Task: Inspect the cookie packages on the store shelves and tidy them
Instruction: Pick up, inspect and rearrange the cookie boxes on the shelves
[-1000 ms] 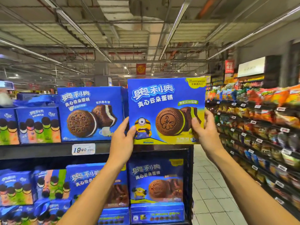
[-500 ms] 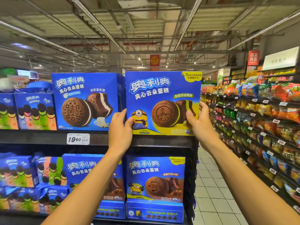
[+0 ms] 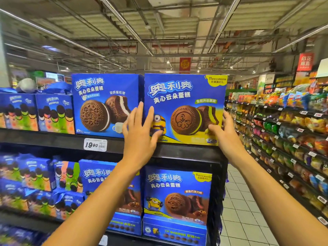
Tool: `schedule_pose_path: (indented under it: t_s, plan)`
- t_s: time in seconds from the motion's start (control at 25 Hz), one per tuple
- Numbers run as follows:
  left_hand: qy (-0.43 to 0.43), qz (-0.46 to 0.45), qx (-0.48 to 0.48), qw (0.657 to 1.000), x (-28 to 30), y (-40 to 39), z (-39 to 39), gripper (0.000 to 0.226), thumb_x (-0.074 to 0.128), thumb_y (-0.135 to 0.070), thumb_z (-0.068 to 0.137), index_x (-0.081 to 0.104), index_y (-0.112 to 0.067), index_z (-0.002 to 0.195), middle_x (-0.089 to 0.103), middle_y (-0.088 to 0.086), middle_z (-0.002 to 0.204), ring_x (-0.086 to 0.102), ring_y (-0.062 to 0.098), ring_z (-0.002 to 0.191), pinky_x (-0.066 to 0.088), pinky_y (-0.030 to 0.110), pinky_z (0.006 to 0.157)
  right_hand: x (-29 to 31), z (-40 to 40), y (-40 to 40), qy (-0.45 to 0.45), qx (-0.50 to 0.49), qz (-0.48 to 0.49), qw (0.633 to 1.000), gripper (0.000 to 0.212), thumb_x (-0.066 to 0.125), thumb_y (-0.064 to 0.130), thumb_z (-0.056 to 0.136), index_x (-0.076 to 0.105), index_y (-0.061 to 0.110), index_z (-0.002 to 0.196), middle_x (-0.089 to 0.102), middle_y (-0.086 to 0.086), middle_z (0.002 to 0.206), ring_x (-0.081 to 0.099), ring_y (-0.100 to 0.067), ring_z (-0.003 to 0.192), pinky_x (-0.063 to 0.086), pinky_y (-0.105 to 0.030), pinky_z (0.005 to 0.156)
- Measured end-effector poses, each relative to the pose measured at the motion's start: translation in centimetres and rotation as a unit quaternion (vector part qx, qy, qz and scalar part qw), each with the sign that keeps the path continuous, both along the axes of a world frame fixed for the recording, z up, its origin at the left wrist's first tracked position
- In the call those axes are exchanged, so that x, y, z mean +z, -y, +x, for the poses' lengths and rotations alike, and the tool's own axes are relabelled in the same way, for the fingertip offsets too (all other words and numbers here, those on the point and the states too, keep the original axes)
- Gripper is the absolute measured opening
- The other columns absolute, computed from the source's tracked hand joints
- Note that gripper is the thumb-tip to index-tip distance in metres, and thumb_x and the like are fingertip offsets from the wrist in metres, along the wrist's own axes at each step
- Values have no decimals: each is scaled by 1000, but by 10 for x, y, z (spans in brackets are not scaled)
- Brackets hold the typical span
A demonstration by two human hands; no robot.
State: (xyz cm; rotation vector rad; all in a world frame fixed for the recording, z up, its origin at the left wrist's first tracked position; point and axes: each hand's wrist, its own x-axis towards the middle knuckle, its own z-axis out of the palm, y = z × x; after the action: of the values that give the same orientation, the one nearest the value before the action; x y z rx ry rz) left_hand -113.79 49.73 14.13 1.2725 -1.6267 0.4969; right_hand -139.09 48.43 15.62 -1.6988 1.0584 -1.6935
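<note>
**Squaring the yellow-cornered box on the top shelf**

The blue cookie box (image 3: 184, 109) with the cartoon figure stands upright at the right end of the top shelf (image 3: 53, 139), its base on the shelf edge. It looks to me like thin cardboard: light, stiff across the flat faces, easy to dent at the corners, and a bit slick with that glossy print. So I judge the side edges and lower corners the best places to take hold, not the middle of the front panel.

My left hand (image 3: 140, 135) lies flat on the lower left of the front, fingers straight and spread. My right hand (image 3: 223, 134) curls round the lower right edge, thumb on the front.

Just beside it on the left stands the white-cream cookie box (image 3: 104, 105), with a price tag (image 3: 95, 145) below it.
</note>
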Motion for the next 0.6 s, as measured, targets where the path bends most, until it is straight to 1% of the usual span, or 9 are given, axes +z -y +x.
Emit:
schedule_pose_path:
  t_s: [0.08, 0.16, 0.2, 0.24, 0.32, 0.36, 0.48, 0.52, 0.6]
  plan:
    - [22, 12, 3, 1000, -5, 6, 1, 70, 61, -38, 94, 30, -22, 154, 11, 7, 166, 9, 29, 152, 11, 51, 116, -4, -1, 1, -15, -7, -5, 1000, 51, 55, 18, 102, 32, 35, 144, 57, 11, 127, 62, 15, 97, 53, -10, 71]
    - [16, 10, 0, 1000, -9, 9, 3, 68, 59, -35, 96, 27, -21, 155, 8, 6, 166, 6, 26, 153, 9, 51, 118, -8, 1, 2, -29, -11, -9, 999, 53, 58, 23, 101, 29, 41, 140, 52, 24, 125, 54, 24, 102, 47, -9, 81]
    - [14, 8, 0, 1000, -10, 11, 2, 67, 58, -33, 97, 27, -20, 155, 9, 7, 166, 6, 26, 153, 9, 52, 118, -9, 1, 3, -35, -11, -8, 999, 54, 59, 25, 101, 27, 41, 142, 49, 25, 128, 50, 25, 106, 45, -10, 86]
    - [14, 7, 3, 1000, -10, 12, 2, 66, 58, -31, 97, 27, -17, 155, 9, 7, 166, 7, 27, 153, 10, 53, 118, -10, 1, 4, -35, -8, -5, 999, 56, 60, 26, 100, 26, 39, 143, 47, 21, 132, 49, 24, 109, 45, -9, 87]
    - [16, 11, 9, 1000, -11, 14, 2, 65, 57, -29, 98, 27, -15, 155, 10, 7, 166, 7, 27, 153, 12, 55, 118, -12, 2, 6, -25, -3, 3, 1000, 52, 60, 24, 100, 28, 37, 138, 49, 13, 134, 54, 23, 104, 47, -3, 78]
    - [16, 13, 10, 1000, -12, 15, 1, 65, 56, -29, 98, 27, -15, 155, 10, 7, 166, 7, 27, 153, 12, 55, 118, -12, 2, 7, -24, -5, 3, 1000, 50, 60, 24, 100, 27, 38, 135, 50, 14, 131, 55, 25, 100, 47, -1, 74]
    - [18, 15, 16, 1000, -13, 15, 1, 64, 53, -29, 99, 26, -14, 155, 9, 7, 166, 6, 26, 153, 11, 55, 118, -14, 4, 8, -38, -18, 1, 999, 54, 59, 28, 101, 25, 37, 142, 42, 33, 119, 44, 40, 90, 38, 8, 67]
    - [18, 15, 18, 1000, -14, 15, 0, 64, 53, -29, 100, 25, -13, 155, 9, 7, 166, 6, 27, 153, 11, 55, 118, -14, 4, 7, -45, -24, 1, 999, 59, 58, 30, 101, 23, 34, 148, 38, 37, 117, 40, 43, 87, 35, 10, 65]
    - [24, 18, 20, 999, -15, 14, 0, 64, 53, -29, 100, 25, -12, 155, 9, 8, 166, 6, 27, 153, 12, 55, 118, -15, 3, 6, -61, -32, 1, 998, 66, 56, 33, 102, 18, 28, 155, 36, 39, 119, 36, 45, 87, 32, 11, 65]
